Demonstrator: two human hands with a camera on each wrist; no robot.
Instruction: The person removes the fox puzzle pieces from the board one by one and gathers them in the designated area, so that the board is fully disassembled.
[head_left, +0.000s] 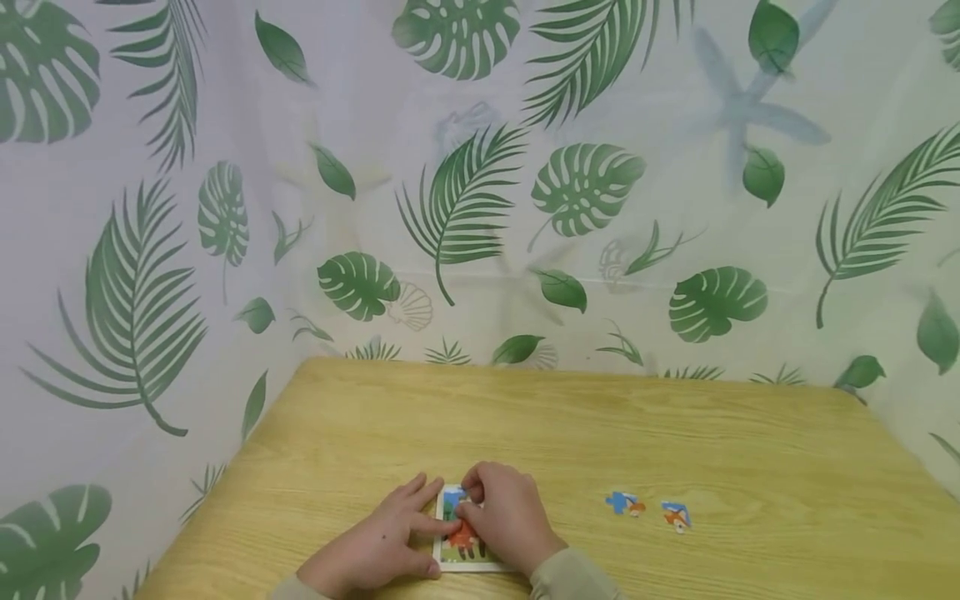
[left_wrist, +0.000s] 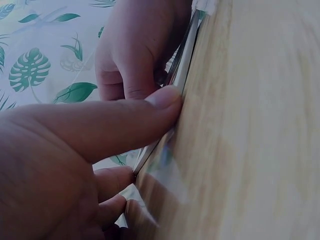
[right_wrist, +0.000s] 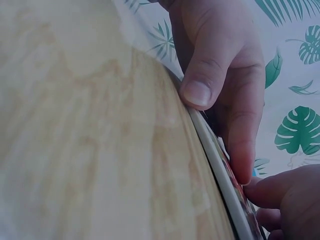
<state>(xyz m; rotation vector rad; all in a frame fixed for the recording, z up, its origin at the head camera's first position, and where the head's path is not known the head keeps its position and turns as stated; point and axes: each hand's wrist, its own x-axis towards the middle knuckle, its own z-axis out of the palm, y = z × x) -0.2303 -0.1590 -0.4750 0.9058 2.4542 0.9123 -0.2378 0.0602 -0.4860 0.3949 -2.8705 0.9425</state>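
A small jigsaw puzzle (head_left: 468, 551) with a red animal on it lies in a white-rimmed tray (head_left: 472, 568) at the table's near side. My left hand (head_left: 390, 533) holds the tray's left side steady, thumb at the near corner and one straight finger across the picture. In the left wrist view its thumb (left_wrist: 162, 100) rests along the tray edge. Over the puzzle's upper right, my right hand (head_left: 513, 512) is bent, with thumb and forefinger pinching at a puzzle piece that they mostly hide.
Two loose puzzle pieces lie to the right: a blue and orange piece (head_left: 619, 502) and another piece with a blue top (head_left: 677, 514). The wood-grain table (head_left: 360, 433) reaches back to a leaf-patterned curtain (head_left: 480, 325).
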